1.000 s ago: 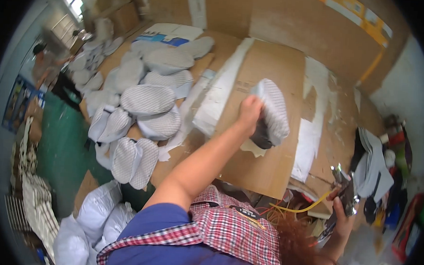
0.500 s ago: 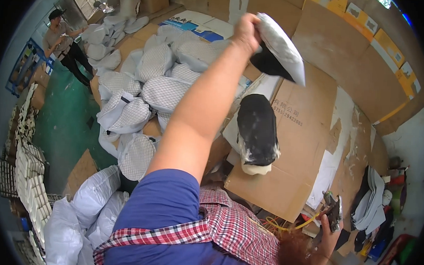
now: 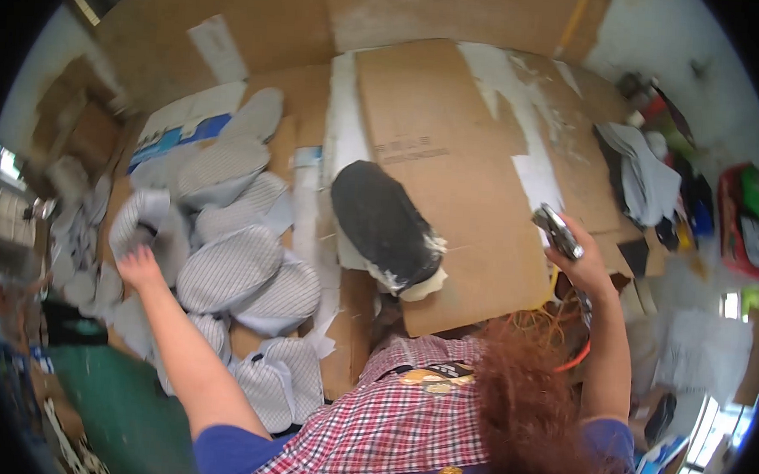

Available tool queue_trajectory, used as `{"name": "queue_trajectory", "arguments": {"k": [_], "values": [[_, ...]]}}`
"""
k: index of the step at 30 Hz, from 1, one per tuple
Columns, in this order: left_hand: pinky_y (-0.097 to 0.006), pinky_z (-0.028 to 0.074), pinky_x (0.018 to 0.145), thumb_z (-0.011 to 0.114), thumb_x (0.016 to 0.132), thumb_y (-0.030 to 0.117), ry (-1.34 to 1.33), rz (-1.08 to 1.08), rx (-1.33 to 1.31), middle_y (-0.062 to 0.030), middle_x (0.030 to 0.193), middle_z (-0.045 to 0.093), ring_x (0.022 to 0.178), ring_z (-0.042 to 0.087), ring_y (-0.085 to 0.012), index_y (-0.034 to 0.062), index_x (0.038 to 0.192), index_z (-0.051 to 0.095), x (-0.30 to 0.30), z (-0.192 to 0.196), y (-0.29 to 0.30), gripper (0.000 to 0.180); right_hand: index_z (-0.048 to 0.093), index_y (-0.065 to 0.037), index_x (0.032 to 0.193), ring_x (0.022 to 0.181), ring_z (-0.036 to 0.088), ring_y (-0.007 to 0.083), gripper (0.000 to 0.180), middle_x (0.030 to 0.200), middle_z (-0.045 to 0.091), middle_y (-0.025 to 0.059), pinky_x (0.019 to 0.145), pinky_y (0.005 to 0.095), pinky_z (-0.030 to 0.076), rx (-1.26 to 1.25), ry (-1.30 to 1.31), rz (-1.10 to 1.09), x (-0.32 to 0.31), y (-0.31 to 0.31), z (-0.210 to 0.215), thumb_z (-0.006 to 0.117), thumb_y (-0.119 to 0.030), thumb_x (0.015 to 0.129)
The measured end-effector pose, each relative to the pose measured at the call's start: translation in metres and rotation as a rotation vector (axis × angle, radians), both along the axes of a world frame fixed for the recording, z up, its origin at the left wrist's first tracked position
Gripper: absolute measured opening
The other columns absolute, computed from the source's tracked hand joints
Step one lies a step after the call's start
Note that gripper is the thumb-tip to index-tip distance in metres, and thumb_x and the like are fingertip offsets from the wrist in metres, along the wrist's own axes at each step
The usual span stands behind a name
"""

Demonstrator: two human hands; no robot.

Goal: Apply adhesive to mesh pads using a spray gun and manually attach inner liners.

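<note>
My left hand [image 3: 140, 266] reaches to the left, its fingers against the near edge of a pale grey padded cover [image 3: 123, 223] with a dark opening. Blur hides whether the fingers grip it. Several more quilted, rounded covers [image 3: 228, 268] lie heaped beside that hand. My right hand [image 3: 586, 263] is wrapped around a silver-and-black hand-held air gun [image 3: 558, 233], raised over the right side of the table. Between my hands stands a black-covered oblong block [image 3: 378, 224], with whitish ragged material at its near end.
Brown cardboard sheets [image 3: 461, 155] cover the table. A cardboard wall [image 3: 279, 26] rises behind. Orange and yellow hoses [image 3: 533, 327] tangle near the front edge. Grey cut pieces [image 3: 644, 178] hang at the right, beside a red bin [image 3: 738, 191]. Green floor [image 3: 114, 386] shows at lower left.
My left hand has swung from the far middle down to the left pile, and the white-and-black pad it held is out of it. My right hand has raised the air gun. The view has turned.
</note>
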State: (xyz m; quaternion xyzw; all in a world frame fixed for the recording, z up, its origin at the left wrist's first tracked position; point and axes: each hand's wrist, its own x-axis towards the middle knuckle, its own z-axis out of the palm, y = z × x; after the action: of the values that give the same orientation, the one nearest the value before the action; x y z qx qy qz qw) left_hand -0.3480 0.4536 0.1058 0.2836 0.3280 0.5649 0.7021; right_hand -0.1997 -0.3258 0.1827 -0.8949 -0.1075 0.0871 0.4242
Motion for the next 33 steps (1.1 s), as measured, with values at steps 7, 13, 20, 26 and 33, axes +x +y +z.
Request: {"name": "queue_trajectory", "arguments": {"k": [7, 13, 20, 26, 33], "values": [[-0.037, 0.043, 0.080, 0.050, 0.085, 0.047, 0.324, -0.954, -0.457, -0.0127, 0.108, 0.053, 0.092, 0.052, -0.0261, 0.0052, 0.118, 0.042, 0.042, -0.153, -0.340, 0.053, 0.045, -0.009, 0.122, 0.083, 0.059, 0.0299, 0.056, 0.093, 0.060, 0.0152, 0.075, 0.0356, 0.046, -0.299, -0.222, -0.226, 0.039, -0.069, -0.071, 0.066, -0.011, 0.069], [-0.040, 0.051, 0.074, 0.072, 0.072, 0.010, 0.458, -0.844, -0.174, -0.0142, 0.103, 0.057, 0.086, 0.059, -0.0264, -0.0002, 0.114, 0.046, 0.123, -0.127, -0.434, 0.050, 0.043, -0.010, 0.124, 0.097, 0.055, 0.0366, 0.053, 0.104, 0.057, 0.0204, 0.078, 0.0436, 0.045, -0.588, -0.221, -0.372, 0.113, -0.118, -0.117, 0.057, -0.011, 0.072], [-0.031, 0.048, 0.075, 0.063, 0.078, 0.006, 0.505, -0.797, 0.090, -0.0110, 0.103, 0.058, 0.087, 0.058, -0.0210, -0.0016, 0.112, 0.050, 0.140, -0.070, -0.464, 0.037, 0.045, -0.005, 0.120, 0.104, 0.047, 0.0365, 0.053, 0.106, 0.052, 0.0188, 0.085, 0.0423, 0.041, -0.454, -0.198, -0.347, 0.175, -0.192, -0.161, 0.059, -0.010, 0.069], [-0.029, 0.048, 0.078, 0.065, 0.078, 0.014, 0.420, -0.906, 0.123, -0.0131, 0.106, 0.057, 0.093, 0.057, -0.0215, -0.0018, 0.121, 0.042, 0.189, -0.014, -0.544, 0.051, 0.043, -0.008, 0.124, 0.114, 0.040, 0.0361, 0.068, 0.123, 0.044, 0.0189, 0.095, 0.0457, 0.033, -0.672, -0.743, -0.689, 0.202, -0.338, -0.099, 0.069, -0.027, 0.064], [-0.034, 0.041, 0.086, 0.065, 0.073, 0.015, 1.172, -0.461, 1.139, -0.0190, 0.110, 0.053, 0.101, 0.053, -0.0256, -0.0065, 0.113, 0.049, 0.284, -0.070, -0.638, 0.048, 0.043, -0.009, 0.121, 0.103, 0.047, 0.0349, 0.067, 0.110, 0.051, 0.0174, 0.088, 0.0427, 0.038, -0.549, -0.306, -0.684, 0.220, -0.434, -0.124, 0.072, -0.029, 0.064]]}}
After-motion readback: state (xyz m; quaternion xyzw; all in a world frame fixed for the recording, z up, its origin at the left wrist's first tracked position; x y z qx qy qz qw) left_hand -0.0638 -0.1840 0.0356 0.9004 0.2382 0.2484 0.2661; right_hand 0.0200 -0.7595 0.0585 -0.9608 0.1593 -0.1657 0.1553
